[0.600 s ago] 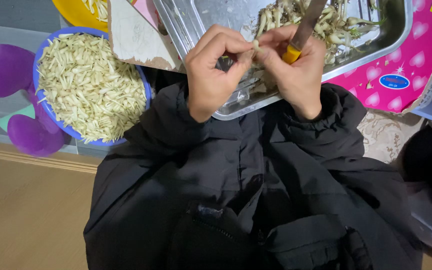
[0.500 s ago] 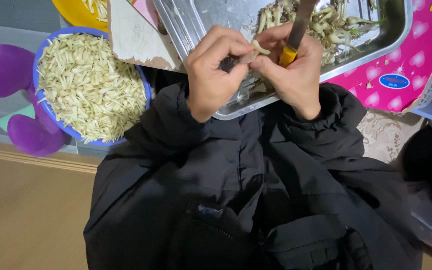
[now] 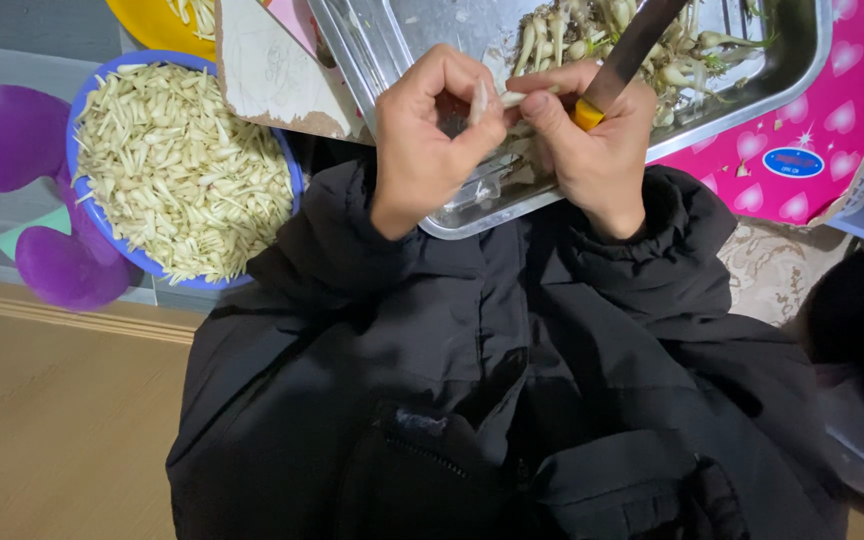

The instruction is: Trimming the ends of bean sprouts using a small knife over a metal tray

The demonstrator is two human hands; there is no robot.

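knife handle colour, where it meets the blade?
Yellow-orange collar on the knife handle, gripped in the right hand; the head view shows it.

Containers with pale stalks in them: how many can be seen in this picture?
3. A blue bowl at left holds trimmed pieces, a metal tray beyond the hands holds untrimmed ones, and a yellow bowl shows at the top edge. Others may lie outside the frame.

A pale stalk pinched between your two hands, with the knife tucked in your right.

Your left hand (image 3: pixel 430 135) curls around one end of a thin, whitish stalk (image 3: pixel 495 100), and your right hand (image 3: pixel 592 140) pinches its other end, so it lies nearly level just above the near rim of the metal tray (image 3: pixel 802 60). The knife (image 3: pixel 624 60) sits in your right hand too: a yellow collar at the thumb, the dark blade slanting up and away over the tray.
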